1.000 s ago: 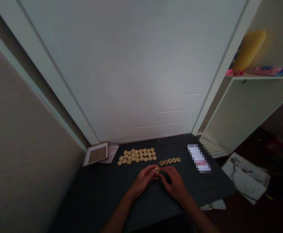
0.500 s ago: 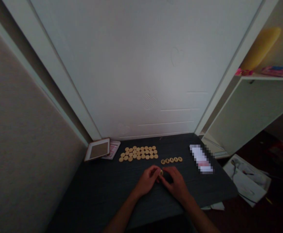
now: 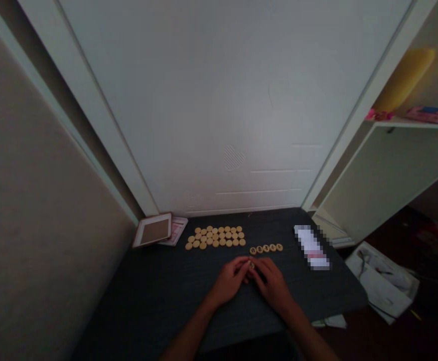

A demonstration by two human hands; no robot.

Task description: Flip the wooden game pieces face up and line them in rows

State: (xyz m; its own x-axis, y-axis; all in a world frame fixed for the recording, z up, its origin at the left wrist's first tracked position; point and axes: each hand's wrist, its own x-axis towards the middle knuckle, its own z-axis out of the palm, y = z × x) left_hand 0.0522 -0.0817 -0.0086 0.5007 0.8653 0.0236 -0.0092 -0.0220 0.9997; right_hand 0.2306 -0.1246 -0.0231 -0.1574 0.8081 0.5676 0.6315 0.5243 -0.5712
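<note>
My left hand (image 3: 230,281) and my right hand (image 3: 273,285) meet over the dark table, both closed with fingertips pinched on one small round Chinese chess piece (image 3: 252,265). Fingers cover most of that piece. Just beyond my right hand, a short row of marked Chinese chess pieces (image 3: 266,248) lies with dark characters facing up. Farther left, several rows of plain-faced wooden discs (image 3: 215,236) sit close together; no markings show on their tops.
At the table's (image 3: 158,291) back left, a framed item (image 3: 156,231) overlaps a pink-and-white card (image 3: 178,229). A blurred-out phone-like object (image 3: 312,246) lies on the right. A white door panel (image 3: 203,110) rises behind. Beyond the right edge stands a white box (image 3: 384,281).
The held piece has shifted and tilted slightly between my fingertips, and my right fingers have closed in nearer to my left. The view has moved a little; the laid-out pieces stay put.
</note>
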